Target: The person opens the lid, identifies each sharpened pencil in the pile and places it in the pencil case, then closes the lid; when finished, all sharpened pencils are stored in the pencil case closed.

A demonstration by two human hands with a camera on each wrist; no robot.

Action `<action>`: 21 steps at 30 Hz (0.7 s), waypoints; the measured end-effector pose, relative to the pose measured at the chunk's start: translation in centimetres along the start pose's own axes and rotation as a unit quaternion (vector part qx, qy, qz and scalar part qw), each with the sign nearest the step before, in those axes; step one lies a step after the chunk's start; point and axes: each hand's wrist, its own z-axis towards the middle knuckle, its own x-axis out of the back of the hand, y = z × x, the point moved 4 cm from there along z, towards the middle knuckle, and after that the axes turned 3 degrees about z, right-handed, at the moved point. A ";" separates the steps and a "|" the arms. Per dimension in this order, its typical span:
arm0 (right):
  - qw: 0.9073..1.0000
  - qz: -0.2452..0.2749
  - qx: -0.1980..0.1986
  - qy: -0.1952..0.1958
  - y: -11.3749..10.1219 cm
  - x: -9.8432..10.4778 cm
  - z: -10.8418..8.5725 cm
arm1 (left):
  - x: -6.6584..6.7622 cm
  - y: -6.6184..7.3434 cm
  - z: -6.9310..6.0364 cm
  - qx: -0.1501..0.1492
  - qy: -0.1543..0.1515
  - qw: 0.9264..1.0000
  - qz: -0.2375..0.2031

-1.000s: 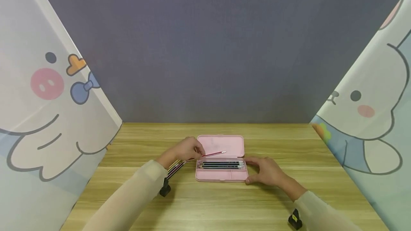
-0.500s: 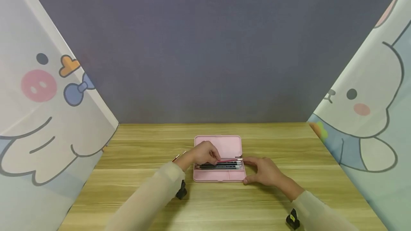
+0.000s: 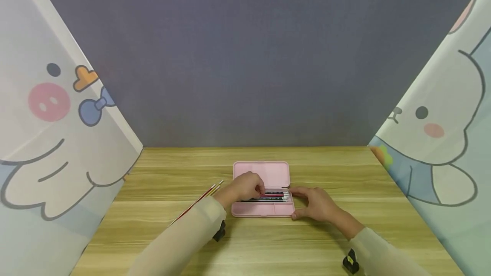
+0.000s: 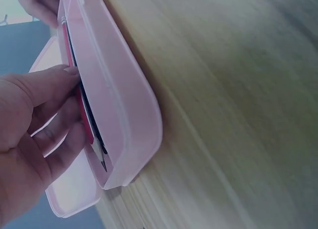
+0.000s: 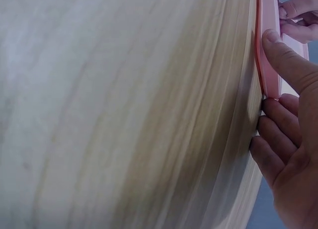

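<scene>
A pink pencil case (image 3: pixel 247 212) lies open on the wooden table, its lid (image 3: pixel 278 174) folded back. Several dark pencils (image 3: pixel 277 199) lie lengthwise in its long rear compartment. My left hand (image 3: pixel 247 185) reaches into that compartment and pinches a red pencil (image 4: pixel 85 117) between thumb and fingers. This pencil lies along the compartment beside a dark one, its sharpened tip towards the case's left end. My right hand (image 3: pixel 318 204) grips the right end of the case, with the thumb (image 5: pixel 283 55) on the front wall and the fingers around the end.
Left of the case, a red pencil (image 3: pixel 195 205) and a yellow pencil (image 3: pixel 215 190) lie slanted on the table (image 3: pixel 268 246), partly behind the left sleeve (image 3: pixel 192 233). A grey panel (image 3: pixel 253 63) rises behind, with cartoon-printed panels at both sides.
My left hand has carried the red pencil rightwards from the case's left side and lowered it among the dark pencils. The right hand has kept its grip on the case.
</scene>
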 end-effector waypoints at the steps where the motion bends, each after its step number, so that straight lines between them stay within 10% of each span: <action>1: 1.000 0.000 0.002 0.000 0.0 0.0 0.0 | 0.0 0.1 -0.1 0.001 0.002 1.000 0.005; 10: 1.000 -0.004 0.013 0.001 -0.1 -0.1 -0.3 | 0.6 -1.2 -2.4 0.009 0.074 0.996 -0.039; 21: 0.997 0.068 0.016 -0.017 0.0 0.9 -0.1 | 2.0 -5.7 -8.2 0.094 0.154 0.953 -0.244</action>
